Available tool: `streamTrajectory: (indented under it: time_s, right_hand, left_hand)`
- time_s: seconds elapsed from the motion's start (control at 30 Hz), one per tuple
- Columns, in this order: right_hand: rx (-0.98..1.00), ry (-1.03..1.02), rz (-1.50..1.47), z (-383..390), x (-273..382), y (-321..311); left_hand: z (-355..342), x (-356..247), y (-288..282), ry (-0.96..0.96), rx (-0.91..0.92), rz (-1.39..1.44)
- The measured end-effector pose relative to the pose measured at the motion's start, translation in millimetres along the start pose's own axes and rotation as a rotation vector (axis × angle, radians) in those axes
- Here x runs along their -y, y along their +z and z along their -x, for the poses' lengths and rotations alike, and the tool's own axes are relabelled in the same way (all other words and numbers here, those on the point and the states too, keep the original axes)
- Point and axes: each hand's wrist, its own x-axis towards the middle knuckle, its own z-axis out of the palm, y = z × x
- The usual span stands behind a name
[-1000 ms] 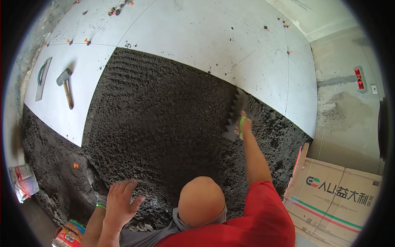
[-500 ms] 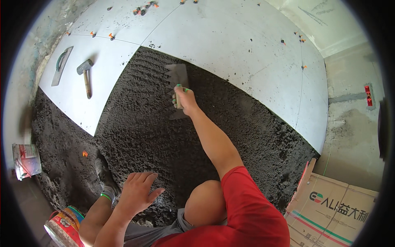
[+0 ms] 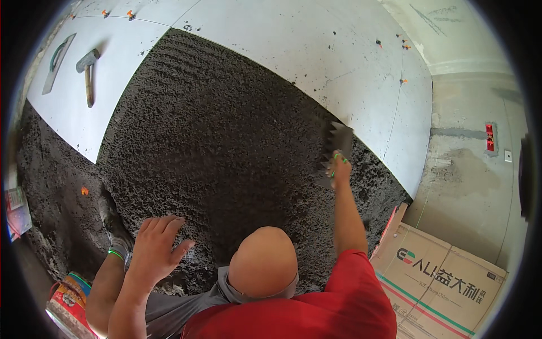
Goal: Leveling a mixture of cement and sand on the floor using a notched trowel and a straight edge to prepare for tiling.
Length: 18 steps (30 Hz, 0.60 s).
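Note:
My right hand (image 3: 340,165) is closed round the handle of a notched trowel (image 3: 342,138), whose toothed blade lies on dark, textured mortar (image 3: 203,124) beside the edge of white tiles (image 3: 355,68). At the lower left, my left hand (image 3: 164,240) has its fingers apart and holds nothing, over the mortar near my bare knee (image 3: 261,257); whether it touches the mortar I cannot tell. On the left tile lie a rubber mallet (image 3: 88,76) and a flat trowel (image 3: 56,65).
An orange clip (image 3: 84,191) lies on the mortar by my foot (image 3: 113,226). A bucket (image 3: 68,305) stands at lower left, a plastic package (image 3: 17,212) at the left edge. At right are cardboard (image 3: 412,294) and a bare wall (image 3: 468,186).
My right hand with the notched trowel moved left toward the upper middle by half a second ago, and is now back at the right, near the tile edge.

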Motion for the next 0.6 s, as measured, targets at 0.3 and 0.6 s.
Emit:
streamTrajectory:
  time_s: [0.3, 0.6]
  right_hand:
    - [0.015, -0.067, 0.292, 10, 38, 30]
    - [0.137, -0.026, 0.554, 57, 41, -17]
  left_hand:
    - [8, 2, 19, -0.033, 0.063, -0.010]
    - [6, 7, 19, -0.057, 0.071, -0.006]
